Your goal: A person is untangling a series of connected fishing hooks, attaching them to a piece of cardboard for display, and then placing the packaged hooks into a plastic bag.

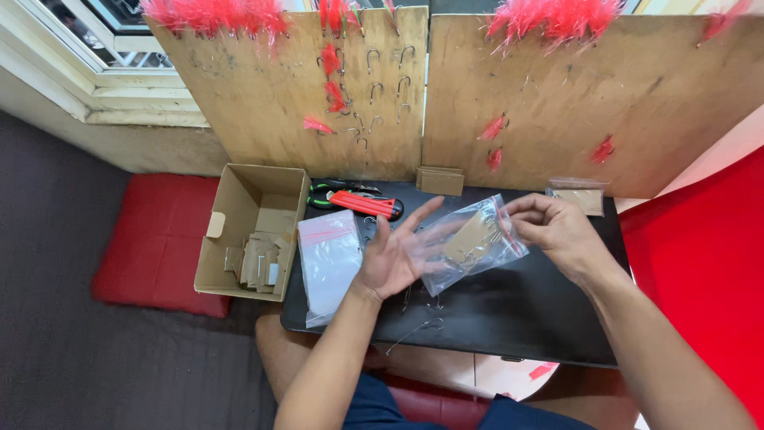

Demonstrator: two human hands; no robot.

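A clear zip bag [471,243] with a brown card and metal hooks inside is held over a black tray [509,318]. My right hand [557,231] pinches the bag's red-striped top edge. My left hand [398,255] lies flat and spread under the bag's lower left corner, palm up, supporting it. A few loose wire hooks [414,330] lie on the tray below my left wrist.
A stack of empty zip bags [328,263] lies on the tray's left end. A cardboard box [251,231] of brown cards stands to the left. Red-handled pliers [362,201] lie at the back. Two plywood boards [318,87] with hooks and red feathers lean behind. A red cushion [155,243] lies at left.
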